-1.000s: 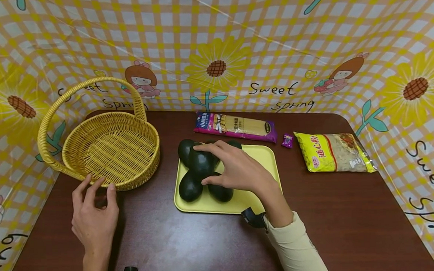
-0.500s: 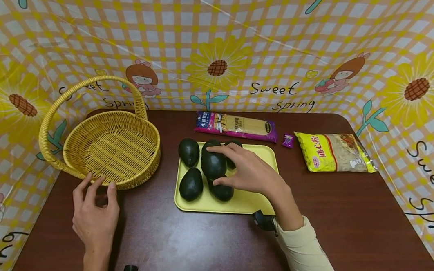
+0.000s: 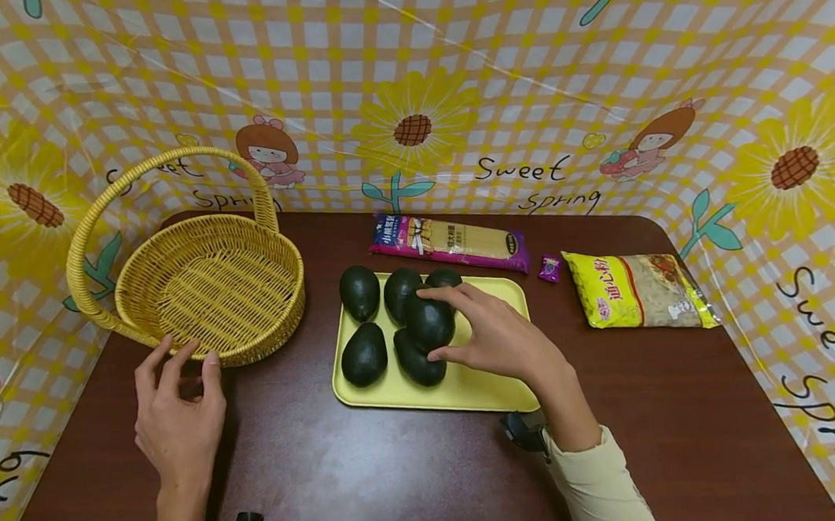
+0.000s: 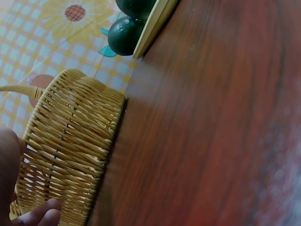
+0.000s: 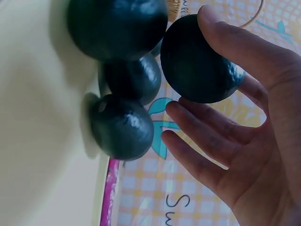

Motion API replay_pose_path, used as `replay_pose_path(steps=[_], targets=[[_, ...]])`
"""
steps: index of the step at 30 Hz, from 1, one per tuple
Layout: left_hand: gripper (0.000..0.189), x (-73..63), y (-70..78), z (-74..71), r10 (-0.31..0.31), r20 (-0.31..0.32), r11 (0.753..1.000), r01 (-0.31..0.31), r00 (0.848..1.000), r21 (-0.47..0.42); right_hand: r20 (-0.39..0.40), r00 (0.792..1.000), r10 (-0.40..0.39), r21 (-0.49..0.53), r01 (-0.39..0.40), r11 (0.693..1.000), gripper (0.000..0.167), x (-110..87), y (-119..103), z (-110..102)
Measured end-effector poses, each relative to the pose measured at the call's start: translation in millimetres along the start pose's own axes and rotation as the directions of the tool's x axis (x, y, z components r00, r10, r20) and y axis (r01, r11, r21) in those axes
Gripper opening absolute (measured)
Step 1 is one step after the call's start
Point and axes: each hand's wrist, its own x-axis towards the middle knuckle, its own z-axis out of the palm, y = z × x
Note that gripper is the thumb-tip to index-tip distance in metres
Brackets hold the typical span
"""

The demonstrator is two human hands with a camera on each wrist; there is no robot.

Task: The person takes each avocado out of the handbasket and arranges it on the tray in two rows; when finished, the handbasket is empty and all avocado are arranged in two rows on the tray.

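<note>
My right hand [image 3: 502,331] holds a dark green avocado [image 3: 430,323] between thumb and fingers, above the pale yellow tray [image 3: 481,395]. In the right wrist view the thumb lies along one side of the held avocado [image 5: 195,61], and two fingers stand apart from it. Several more avocados [image 3: 363,356] lie on the tray, left of and behind the hand; the held one partly covers some of them. My left hand [image 3: 181,414] rests its fingertips at the near rim of a woven basket [image 3: 266,343], beside the handle's base. In the left wrist view, bent fingers [image 4: 47,209] overlap the basket's outer wall.
Behind the tray lies a purple pack of noodles [image 3: 452,243]. A small purple wrapped piece [image 3: 548,268] and a yellow bag of pasta [image 3: 639,290] lie to the right. A checked, flower-printed cloth [image 3: 406,48] encloses the brown table [image 3: 372,475] at the back and sides.
My right hand has carried the avocado rightward and slightly toward the front, from the left avocados to above the tray's middle, uncovering those on the left. The left hand stays at the basket rim.
</note>
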Motion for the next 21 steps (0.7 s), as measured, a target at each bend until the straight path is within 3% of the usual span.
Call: replay_pose_path(steps=[21], targets=[[0.036, 0.3, 1.4, 0.4, -0.011, 0.011, 1.000, 0.011, 1.000, 0.027, -0.006, 0.998, 0.067, 0.036, -0.067, 0.997, 0.086, -29.7, 21.2, 3.2]])
